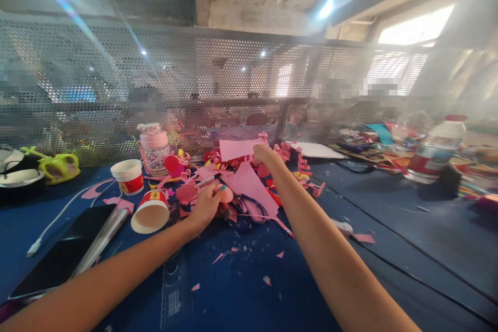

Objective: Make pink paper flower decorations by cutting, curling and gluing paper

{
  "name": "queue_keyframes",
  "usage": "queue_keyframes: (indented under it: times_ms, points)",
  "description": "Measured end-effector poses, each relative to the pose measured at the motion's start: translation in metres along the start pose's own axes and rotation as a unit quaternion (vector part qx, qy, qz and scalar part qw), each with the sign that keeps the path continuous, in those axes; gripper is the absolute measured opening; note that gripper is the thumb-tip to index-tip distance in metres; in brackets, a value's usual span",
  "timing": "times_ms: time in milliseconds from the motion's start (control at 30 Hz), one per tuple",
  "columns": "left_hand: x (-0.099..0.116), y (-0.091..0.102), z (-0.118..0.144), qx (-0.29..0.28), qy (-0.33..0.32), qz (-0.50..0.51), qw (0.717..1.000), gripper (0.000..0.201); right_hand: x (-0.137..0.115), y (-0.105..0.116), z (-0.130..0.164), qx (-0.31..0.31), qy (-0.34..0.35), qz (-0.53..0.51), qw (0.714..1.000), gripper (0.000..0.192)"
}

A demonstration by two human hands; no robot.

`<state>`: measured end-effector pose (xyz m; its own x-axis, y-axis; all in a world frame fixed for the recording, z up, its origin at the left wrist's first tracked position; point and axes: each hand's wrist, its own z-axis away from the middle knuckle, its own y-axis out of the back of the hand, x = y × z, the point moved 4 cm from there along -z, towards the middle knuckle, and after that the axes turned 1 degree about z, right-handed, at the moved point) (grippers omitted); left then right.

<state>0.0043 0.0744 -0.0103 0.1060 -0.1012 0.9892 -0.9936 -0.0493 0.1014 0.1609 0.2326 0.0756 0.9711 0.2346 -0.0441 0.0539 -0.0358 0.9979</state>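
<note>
Over a heap of pink paper scraps, my left hand (205,207) is closed in a pinch on a round piece of pink paper (226,195). A black-and-white pen-like stick (209,180) lies just above those fingers. Farther back, my right hand (263,154) is closed at the right edge of a pink paper sheet (236,150), which is raised at the back of the heap; its fingertips are partly hidden. Between the hands lies a larger pink paper piece (251,187). Curled pink strips (303,162) and a red paper circle (173,165) surround them.
Left of the heap are stacked paper cups (127,176), a tipped paper cup (151,211), a pink-lidded bottle (154,149), and a black phone-like slab (66,249). Right are black cables (404,259) and a plastic bottle (438,148). A perforated metal screen (233,72) stands behind.
</note>
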Motion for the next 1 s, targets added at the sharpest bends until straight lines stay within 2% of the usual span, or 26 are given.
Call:
queue_keyframes:
  times_ms: [200, 367, 500, 633, 733, 900, 1000]
  points:
    - [0.001, 0.0, 0.0, -0.001, -0.003, 0.002, 1.0, 0.012, -0.008, 0.032, 0.02, 0.051, 0.073, -0.029, 0.996, 0.021]
    - [0.001, 0.0, 0.0, -0.006, -0.005, 0.003, 1.0, 0.013, -0.016, 0.042, 0.027, 0.093, 0.12, -0.067, 0.986, 0.025]
    - [0.0, 0.0, 0.0, -0.007, -0.006, 0.005, 1.0, 0.014, -0.012, 0.036, 0.02, 0.089, 0.099, -0.07, 0.989, 0.02]
    - [0.0, 0.0, 0.0, -0.006, -0.006, 0.005, 1.0, 0.014, -0.007, 0.021, 0.012, 0.092, 0.047, -0.079, 0.992, 0.026]
    - [0.0, 0.0, 0.0, -0.004, -0.004, 0.004, 1.0, 0.018, -0.013, 0.011, 0.008, 0.113, 0.05, -0.12, 0.985, 0.028]
    - [0.003, -0.001, 0.001, -0.01, -0.019, 0.002, 1.0, 0.023, -0.022, 0.005, 0.006, 0.167, 0.068, -0.245, 0.953, 0.027]
    - [0.004, -0.001, 0.002, -0.012, -0.026, 0.0, 1.0, 0.023, -0.025, 0.005, 0.007, 0.161, 0.074, -0.341, 0.923, 0.021]
